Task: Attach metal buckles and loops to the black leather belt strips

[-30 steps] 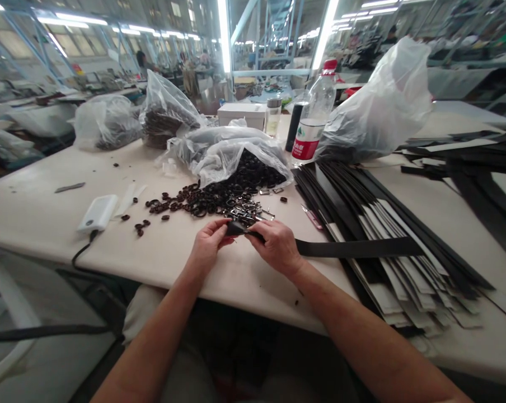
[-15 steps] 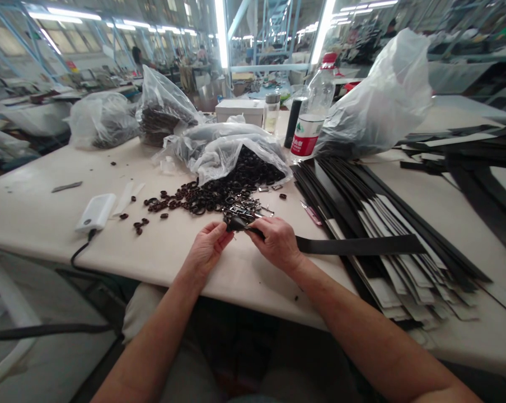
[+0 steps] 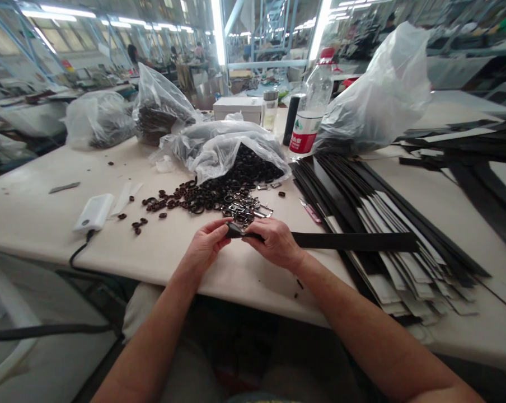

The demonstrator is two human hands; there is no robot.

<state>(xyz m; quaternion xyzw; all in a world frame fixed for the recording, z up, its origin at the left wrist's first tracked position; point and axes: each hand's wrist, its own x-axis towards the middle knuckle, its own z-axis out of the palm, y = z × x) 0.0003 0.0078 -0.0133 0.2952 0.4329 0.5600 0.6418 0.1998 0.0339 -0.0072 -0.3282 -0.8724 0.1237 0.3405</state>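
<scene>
A long black belt strap (image 3: 354,241) lies across the table, running right over a stack of straps. My right hand (image 3: 273,243) grips its left end, fingers closed around it. My left hand (image 3: 206,246) pinches the tip of that same end from the left, thumb and fingers pressed together. Just beyond my hands lie several metal buckles (image 3: 247,210) and a spill of dark brown loops (image 3: 194,198) from an open plastic bag (image 3: 232,151).
A fanned stack of black straps (image 3: 383,235) covers the right of the table (image 3: 34,212). A white power bank (image 3: 94,212) with cable lies left. Plastic bags (image 3: 99,120), a water bottle (image 3: 312,112), a white box (image 3: 236,106) and a small pink knife (image 3: 310,211) stand behind.
My left hand, briefly off the strap half a second ago, has closed on its tip again. The strap's end has dropped a little toward the table.
</scene>
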